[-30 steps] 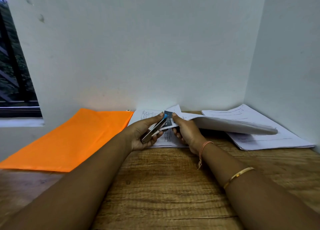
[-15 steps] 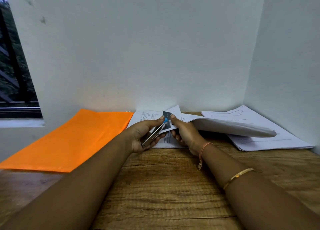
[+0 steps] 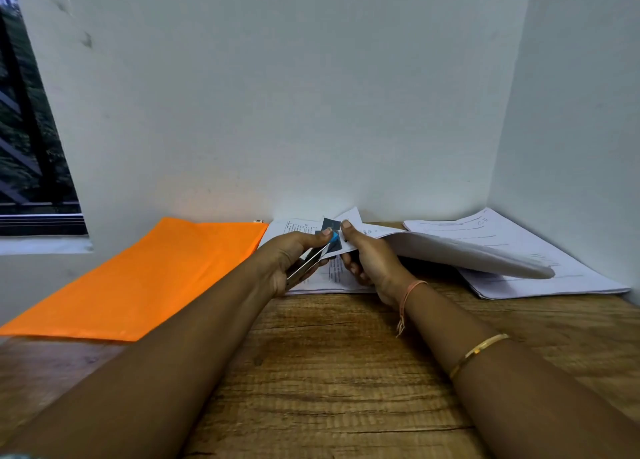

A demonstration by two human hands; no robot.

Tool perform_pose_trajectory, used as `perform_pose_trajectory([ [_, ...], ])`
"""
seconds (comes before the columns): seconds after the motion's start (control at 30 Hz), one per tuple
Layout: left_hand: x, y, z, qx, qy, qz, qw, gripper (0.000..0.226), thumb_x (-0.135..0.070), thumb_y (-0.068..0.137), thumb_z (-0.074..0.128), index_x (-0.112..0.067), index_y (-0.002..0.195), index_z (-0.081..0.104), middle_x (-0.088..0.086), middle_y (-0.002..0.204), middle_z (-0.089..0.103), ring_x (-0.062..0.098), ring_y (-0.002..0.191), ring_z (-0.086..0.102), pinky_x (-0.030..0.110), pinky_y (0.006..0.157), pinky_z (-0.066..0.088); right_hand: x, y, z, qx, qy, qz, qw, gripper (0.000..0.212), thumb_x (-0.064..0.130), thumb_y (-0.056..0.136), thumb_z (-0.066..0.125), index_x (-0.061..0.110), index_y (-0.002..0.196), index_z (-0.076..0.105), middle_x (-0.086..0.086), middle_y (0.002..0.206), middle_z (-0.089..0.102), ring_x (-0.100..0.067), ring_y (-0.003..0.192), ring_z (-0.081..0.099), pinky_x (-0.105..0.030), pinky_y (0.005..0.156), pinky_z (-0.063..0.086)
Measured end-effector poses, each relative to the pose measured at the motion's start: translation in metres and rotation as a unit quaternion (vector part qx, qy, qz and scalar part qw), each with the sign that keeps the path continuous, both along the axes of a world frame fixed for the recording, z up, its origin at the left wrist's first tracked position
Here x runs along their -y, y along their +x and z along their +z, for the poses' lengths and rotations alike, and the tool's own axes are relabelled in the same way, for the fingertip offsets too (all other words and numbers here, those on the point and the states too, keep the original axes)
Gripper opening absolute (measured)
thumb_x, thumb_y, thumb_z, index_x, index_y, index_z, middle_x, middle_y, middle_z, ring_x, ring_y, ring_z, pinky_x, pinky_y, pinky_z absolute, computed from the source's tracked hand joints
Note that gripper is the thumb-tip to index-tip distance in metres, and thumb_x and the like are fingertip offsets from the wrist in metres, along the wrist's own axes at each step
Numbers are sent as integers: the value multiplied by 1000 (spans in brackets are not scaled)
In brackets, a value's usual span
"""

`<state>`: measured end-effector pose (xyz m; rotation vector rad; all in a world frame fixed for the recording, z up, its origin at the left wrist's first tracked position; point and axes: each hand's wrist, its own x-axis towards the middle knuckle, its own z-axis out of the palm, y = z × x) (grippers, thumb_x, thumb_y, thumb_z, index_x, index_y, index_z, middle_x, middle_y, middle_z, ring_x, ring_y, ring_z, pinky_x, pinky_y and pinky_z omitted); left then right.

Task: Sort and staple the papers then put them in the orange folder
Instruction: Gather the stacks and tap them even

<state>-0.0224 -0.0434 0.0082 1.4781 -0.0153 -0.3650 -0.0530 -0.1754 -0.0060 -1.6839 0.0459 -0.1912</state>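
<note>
My left hand (image 3: 291, 258) grips a small metal stapler (image 3: 313, 259) with a blue tip, its jaws at the near left corner of a bundle of white papers (image 3: 460, 252). My right hand (image 3: 367, 261) pinches that corner, thumb on top, and holds the bundle lifted off the table so its far end droops to the right. The orange folder (image 3: 152, 278) lies flat at the left of the wooden table (image 3: 329, 372). A printed sheet (image 3: 294, 228) lies under both hands.
Another stack of white papers (image 3: 540, 268) lies at the back right corner against the walls. White walls close the table at the back and right. A window (image 3: 27, 140) is at the far left.
The stapler's blue tip has stayed at the paper corner; my left hand's thumb has pressed down slightly on it. The bundle has barely moved.
</note>
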Motion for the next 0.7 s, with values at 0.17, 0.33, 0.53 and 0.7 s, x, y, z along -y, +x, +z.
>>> perform_pose_trajectory([
  [0.17,3,-1,-4,49,-26,-5,998,26,-32,80,71,-9,91,67,1,62,68,12,66,62,20,58,51,0,0,1,-4,48,-11,999,49,46,99,38,17,61,50,7,43,45,-1,32,33,-13,33,24],
  [0.33,-9,5,-1,280,195,88,936,43,-46,84,63,-4,82,70,14,86,68,21,74,62,36,72,54,2,-1,2,1,103,-24,994,41,45,98,42,19,70,56,8,44,47,-1,34,35,-13,33,25],
  [0.53,-64,34,-2,337,392,272,812,34,-48,86,59,-16,90,70,5,90,65,25,86,60,31,72,43,1,-2,-1,0,81,-25,996,39,42,99,41,18,71,54,3,52,47,-1,29,33,-12,31,23],
  [0.7,-102,58,-26,221,492,328,775,38,-50,87,58,-13,80,63,15,98,66,36,95,59,36,79,40,-1,-1,-2,-8,61,-29,998,40,43,99,40,18,72,54,1,54,48,0,29,34,-13,31,24],
])
